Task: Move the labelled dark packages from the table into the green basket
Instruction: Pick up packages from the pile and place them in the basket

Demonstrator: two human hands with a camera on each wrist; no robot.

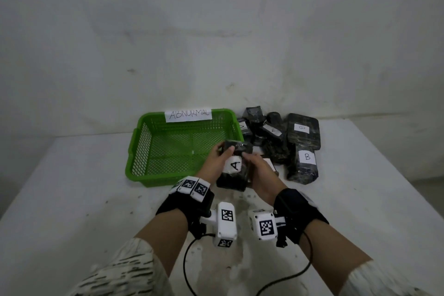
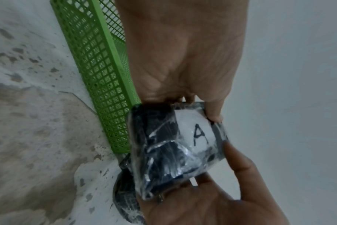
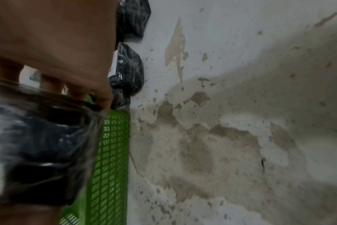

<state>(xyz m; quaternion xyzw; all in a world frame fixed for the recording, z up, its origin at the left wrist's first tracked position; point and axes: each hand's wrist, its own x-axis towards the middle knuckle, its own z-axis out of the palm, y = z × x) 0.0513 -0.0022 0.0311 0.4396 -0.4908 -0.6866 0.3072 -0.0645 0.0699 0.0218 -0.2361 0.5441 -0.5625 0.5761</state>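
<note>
A dark plastic-wrapped package with a white label "A" (image 1: 234,165) is held upright between both hands, just over the near right corner of the green mesh basket (image 1: 153,151). My left hand (image 1: 222,155) grips its left upper side, thumb on the front by the label. My right hand (image 1: 252,161) grips its right side. In the left wrist view the package (image 2: 175,149) sits between the left hand (image 2: 183,60) and the right hand (image 2: 221,197), beside the basket wall (image 2: 98,68). In the right wrist view the package (image 3: 44,144) is blurred under the right hand's fingers (image 3: 102,97). The basket holds nothing.
A pile of several dark packages (image 1: 278,137), two with "B" labels (image 1: 307,156), lies on the white table right of the basket. A paper sign reading "ABNORMAL" (image 1: 188,115) hangs on the basket's far rim. A stained wall stands close behind. A black cable (image 1: 189,255) trails near my wrists.
</note>
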